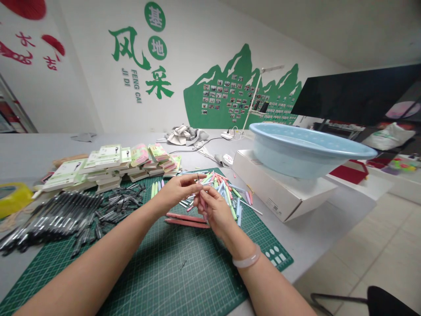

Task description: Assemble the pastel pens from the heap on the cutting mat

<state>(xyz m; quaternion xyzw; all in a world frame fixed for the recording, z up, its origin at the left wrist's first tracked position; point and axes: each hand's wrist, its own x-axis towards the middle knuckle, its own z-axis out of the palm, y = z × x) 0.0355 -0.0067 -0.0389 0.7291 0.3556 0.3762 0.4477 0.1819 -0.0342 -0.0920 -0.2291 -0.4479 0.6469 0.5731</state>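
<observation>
My two hands meet above the green cutting mat (158, 281). My right hand (217, 210) is closed around a slim pink pen part (203, 204), mostly covered by its fingers. At its upper end, my left hand (176, 188) pinches with thumb and forefinger, where a thin dark piece (198, 177) sticks up. What that piece is stays too small to tell. Behind and right of my hands lies a loose heap of pastel pen parts (226, 188) in pink, green, blue and white. Two long reddish sticks (186, 222) lie on the mat just below my hands.
At left are a pile of black pens (62, 215), loose dark pen parts (123, 199) and stacked small boxes (108, 158). A yellow tape roll (15, 199) sits at the far left. A blue basin (296, 153) rests on a white box (272, 188) at right. Cloths (186, 135) lie behind.
</observation>
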